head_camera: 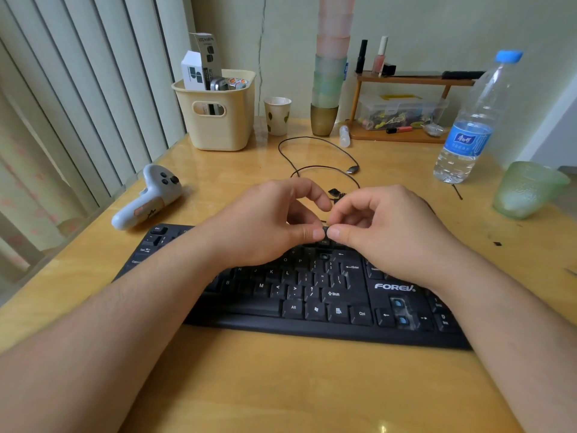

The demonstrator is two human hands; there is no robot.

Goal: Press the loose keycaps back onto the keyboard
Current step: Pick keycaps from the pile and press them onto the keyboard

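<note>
Pale green walls and long vertical blinds frame a glossy wooden desk [281, 385], seen from above by someone seated at it. Across the middle lies a black keyboard [312, 295], square to the person so both forearms can reach over it. Both hands meet above its upper rows. The left hand [268, 226] and the right hand [384, 232] each curl inward, thumbs and forefingers pressed tip to tip around one small black keycap [326, 231], pinching it between them, probably to turn it the right way up before seating it. Just below the pinch, an empty socket [324, 256] shows in the number row, a likely home for it. Two more bare sockets [400, 311] with blue stems sit in the arrow cluster at the right, so the job looks only partly done. Another loose keycap [334, 192] waits on the desk just beyond the hands, close enough to grab next, beside a thin black cable [315, 142] that loops toward the wall. A white game controller [146, 198] rests at the left, set aside. Farther back stand a cream basket [218, 120] of boxes, a paper cup [278, 115], a tall stack of cups [331, 73], and a small wooden shelf [406, 79]. A water bottle [471, 126] stands at the right, well away from the work.
</note>
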